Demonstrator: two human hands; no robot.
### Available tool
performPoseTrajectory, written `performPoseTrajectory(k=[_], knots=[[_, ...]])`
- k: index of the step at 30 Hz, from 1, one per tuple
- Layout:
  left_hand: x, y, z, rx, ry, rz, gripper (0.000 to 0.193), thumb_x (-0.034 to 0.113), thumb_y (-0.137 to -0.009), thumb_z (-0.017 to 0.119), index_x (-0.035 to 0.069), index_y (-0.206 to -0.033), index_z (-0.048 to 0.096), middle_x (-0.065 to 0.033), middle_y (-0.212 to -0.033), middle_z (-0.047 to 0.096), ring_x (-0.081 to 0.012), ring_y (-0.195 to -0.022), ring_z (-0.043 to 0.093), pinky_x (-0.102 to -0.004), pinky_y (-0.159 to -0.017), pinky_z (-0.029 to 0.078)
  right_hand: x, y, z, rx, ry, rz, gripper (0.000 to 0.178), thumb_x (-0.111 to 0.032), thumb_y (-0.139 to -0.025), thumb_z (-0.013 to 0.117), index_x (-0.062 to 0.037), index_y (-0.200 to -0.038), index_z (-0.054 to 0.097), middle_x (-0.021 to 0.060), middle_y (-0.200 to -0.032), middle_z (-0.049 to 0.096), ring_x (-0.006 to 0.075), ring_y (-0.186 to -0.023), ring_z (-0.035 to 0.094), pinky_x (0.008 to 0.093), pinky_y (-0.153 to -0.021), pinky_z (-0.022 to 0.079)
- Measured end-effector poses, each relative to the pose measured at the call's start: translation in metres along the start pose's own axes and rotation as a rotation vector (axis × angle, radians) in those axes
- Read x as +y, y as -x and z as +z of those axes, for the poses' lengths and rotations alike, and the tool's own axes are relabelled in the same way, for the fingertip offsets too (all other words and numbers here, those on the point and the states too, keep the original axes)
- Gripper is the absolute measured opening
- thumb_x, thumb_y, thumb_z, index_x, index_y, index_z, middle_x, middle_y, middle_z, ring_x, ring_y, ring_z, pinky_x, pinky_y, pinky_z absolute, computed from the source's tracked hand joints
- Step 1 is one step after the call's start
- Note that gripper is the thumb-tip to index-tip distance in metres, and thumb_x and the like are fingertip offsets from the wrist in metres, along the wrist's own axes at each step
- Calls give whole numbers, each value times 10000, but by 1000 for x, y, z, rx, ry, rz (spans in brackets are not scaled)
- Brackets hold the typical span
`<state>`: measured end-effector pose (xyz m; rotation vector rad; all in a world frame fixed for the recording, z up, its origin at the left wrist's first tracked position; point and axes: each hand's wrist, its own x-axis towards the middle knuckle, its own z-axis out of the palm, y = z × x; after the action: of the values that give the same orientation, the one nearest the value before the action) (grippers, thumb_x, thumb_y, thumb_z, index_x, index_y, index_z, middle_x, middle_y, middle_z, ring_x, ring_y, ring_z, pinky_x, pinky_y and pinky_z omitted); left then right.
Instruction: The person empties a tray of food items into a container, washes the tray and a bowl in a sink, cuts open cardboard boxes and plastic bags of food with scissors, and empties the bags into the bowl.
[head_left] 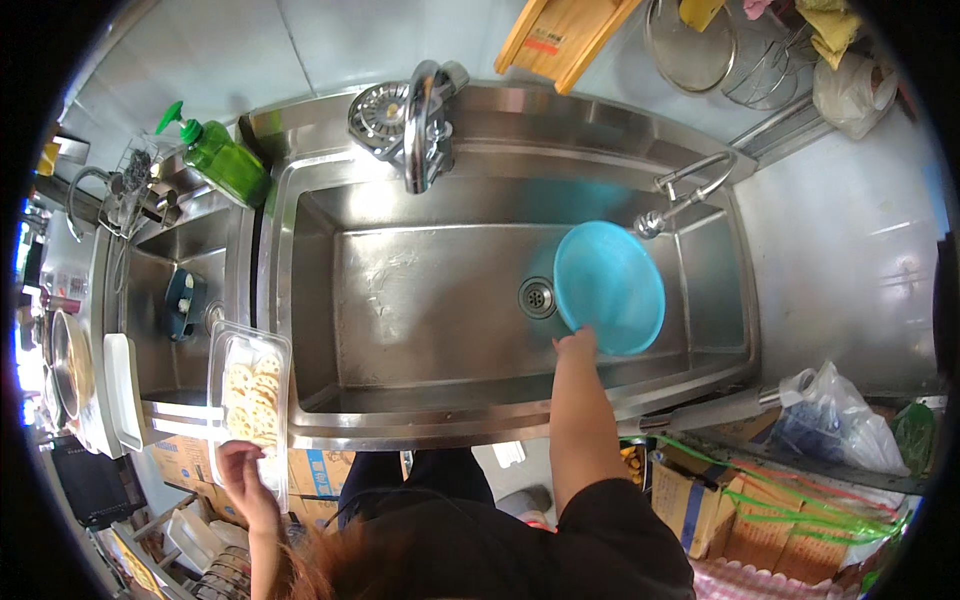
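- Pinching the basin's (pixel 612 285) near rim, the right hand (pixel 577 343); basin just beyond it, in the sink (pixel 430 300).
- Left hand (pixel 247 475) half-curled over the near end of the tub (pixel 221 365), grip unclear; slices (pixel 256 395) ahead of its fingers.

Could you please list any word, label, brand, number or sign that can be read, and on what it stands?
Wooden board: red and dark print, too small to read.
Lower-left cardboard box: pale marks on blue, too blurred to read.
I can read no text clearly.
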<state>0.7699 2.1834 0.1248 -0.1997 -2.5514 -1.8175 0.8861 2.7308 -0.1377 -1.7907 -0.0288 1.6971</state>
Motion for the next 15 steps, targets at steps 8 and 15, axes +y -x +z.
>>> performPoseTrajectory(k=[8, 15], knots=[[-76, -14, 157, -487, 378, -513, 455, 26, -841, 622, 36, -1261, 449, -139, -1255, 517, -226, -1214, 471, -357, -1033, 370, 51, 117, -32, -254, 259, -361, 455, -71, -791, 566, -16, -1236, 486, 136, -1154, 550, 280, -931, 591, 409, -711, 528], [-63, -39, 185, -799, -873, 627, 369, 309, -726, 738, 90, -993, 605, -92, -995, 618, -280, -981, 585, -450, -935, 418, 59, 183, -21, -596, 794, -15, 481, -154, -800, 639, -15, -1229, 474, 137, -1164, 512, 311, -1041, 542, 477, -704, 514]])
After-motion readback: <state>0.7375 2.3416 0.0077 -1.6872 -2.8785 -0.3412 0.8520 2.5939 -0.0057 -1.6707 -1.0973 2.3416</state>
